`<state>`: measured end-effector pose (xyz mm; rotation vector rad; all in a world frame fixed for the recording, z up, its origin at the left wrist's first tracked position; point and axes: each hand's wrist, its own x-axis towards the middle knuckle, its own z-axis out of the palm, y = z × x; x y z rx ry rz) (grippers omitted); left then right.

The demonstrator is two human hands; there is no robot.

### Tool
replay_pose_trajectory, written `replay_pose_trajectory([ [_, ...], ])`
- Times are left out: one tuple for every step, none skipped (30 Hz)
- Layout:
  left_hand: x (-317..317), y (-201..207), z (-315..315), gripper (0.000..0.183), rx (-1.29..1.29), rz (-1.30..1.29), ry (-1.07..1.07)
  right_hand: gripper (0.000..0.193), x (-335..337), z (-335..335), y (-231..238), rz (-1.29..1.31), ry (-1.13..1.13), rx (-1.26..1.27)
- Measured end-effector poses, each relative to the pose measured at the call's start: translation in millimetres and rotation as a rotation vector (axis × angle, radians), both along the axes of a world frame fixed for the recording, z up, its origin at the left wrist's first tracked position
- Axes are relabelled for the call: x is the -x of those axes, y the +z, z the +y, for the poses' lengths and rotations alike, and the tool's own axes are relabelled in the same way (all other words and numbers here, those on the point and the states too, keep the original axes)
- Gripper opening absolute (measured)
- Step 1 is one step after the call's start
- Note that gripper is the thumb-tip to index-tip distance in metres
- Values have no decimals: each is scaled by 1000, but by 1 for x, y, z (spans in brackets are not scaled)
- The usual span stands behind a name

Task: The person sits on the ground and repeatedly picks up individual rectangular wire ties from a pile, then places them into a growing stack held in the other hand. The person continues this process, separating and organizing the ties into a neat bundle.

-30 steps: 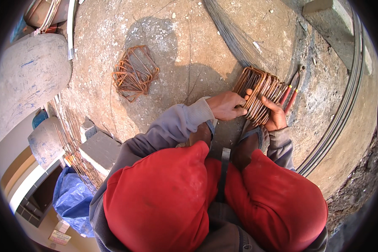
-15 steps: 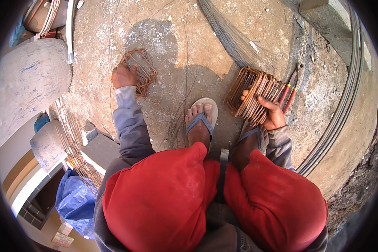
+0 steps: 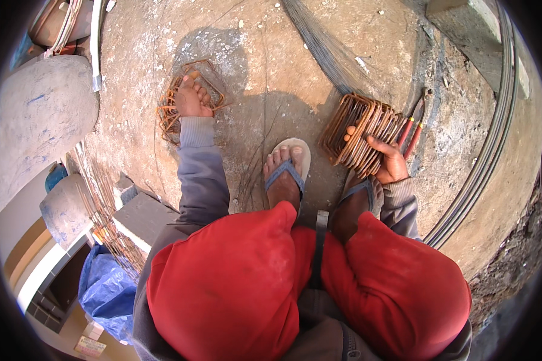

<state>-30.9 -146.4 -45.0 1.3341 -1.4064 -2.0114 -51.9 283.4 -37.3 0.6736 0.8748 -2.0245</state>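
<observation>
On the left, my left hand [image 3: 194, 98] is closed, its fingers curled around a rusty rebar stirrup [image 3: 214, 82] that tilts out past the fingertips. Beneath and beside it lies a small loose pile of stirrups [image 3: 167, 115] on the ground. My right hand [image 3: 392, 163] grips a thick stack of rusty rebar stirrups [image 3: 367, 123], thumb on top and a fingertip showing through the middle. Lying just right of that stack are red-handled pliers [image 3: 406, 130]. How many stirrups the left hand holds is hidden.
A bundle of thin wire [image 3: 319, 51] runs from the top edge to the stack. Long bars [image 3: 494, 138] curve along the right, near a concrete block [image 3: 464, 24]. At left are a grey slab [image 3: 144, 216], thin rusty rods [image 3: 108, 225] and a blue tarp [image 3: 106, 295]. My sandalled foot [image 3: 285, 174] is between the hands.
My left hand has shifted right and turned, with its fingers now curled upward around a stirrup that has swung up and right. My right hand stays on its stack.
</observation>
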Motion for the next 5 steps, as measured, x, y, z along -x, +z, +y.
replay_pose_trajectory([
  [2, 4, -1, 29, -65, 12, -62, 33, 0, -1, -1, -5, 1, 0],
  [3, 7, -1, 29, -130, 25, -124, 33, 1, -2, -1, -11, 8, -1],
  [5, 8, 2, 30, -173, 33, -169, 33, 2, -2, 0, -18, 14, -1],
  [8, 8, 9, 32, -218, 42, -214, 33, 3, -3, 1, -24, 20, -4],
  [11, 7, 19, 34, -264, 51, -260, 35, 2, -4, 1, -12, 22, 3],
])
